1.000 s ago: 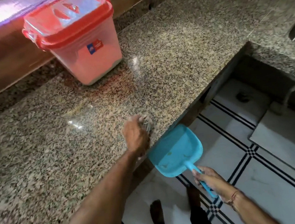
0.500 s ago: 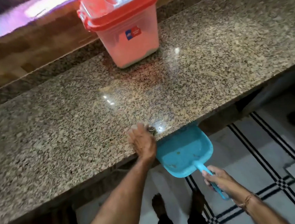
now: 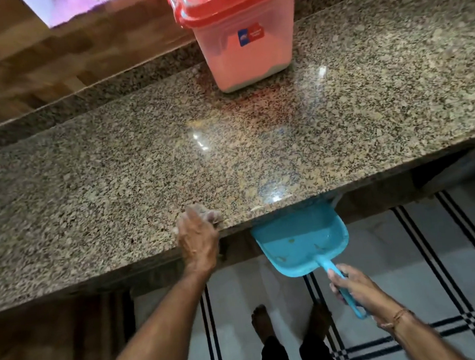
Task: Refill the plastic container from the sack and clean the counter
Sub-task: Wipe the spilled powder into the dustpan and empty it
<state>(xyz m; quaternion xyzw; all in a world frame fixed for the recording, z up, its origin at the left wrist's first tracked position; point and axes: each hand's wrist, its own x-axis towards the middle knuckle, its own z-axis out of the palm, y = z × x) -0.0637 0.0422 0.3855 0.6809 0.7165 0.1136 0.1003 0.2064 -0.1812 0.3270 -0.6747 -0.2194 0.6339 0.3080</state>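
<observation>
A clear plastic container (image 3: 247, 44) with a red lid stands shut at the back of the speckled granite counter (image 3: 115, 176). My left hand (image 3: 198, 237) lies palm down on the counter's front edge, its fingertips blurred; whether something small is under them I cannot tell. My right hand (image 3: 355, 293) grips the handle of a blue dustpan (image 3: 299, 240). The pan is held just under the counter edge, to the right of my left hand, with a few crumbs in it. No sack is in view.
A wooden wall panel (image 3: 33, 62) rises behind the counter's low granite upstand. Below the edge is white tiled floor (image 3: 410, 265) with black double lines, and my bare feet (image 3: 263, 321) stand on it close to the counter.
My left hand has slid left along the counter edge, away from the dustpan. The dustpan stays under the edge. The view has swung, so the container now sits further right.
</observation>
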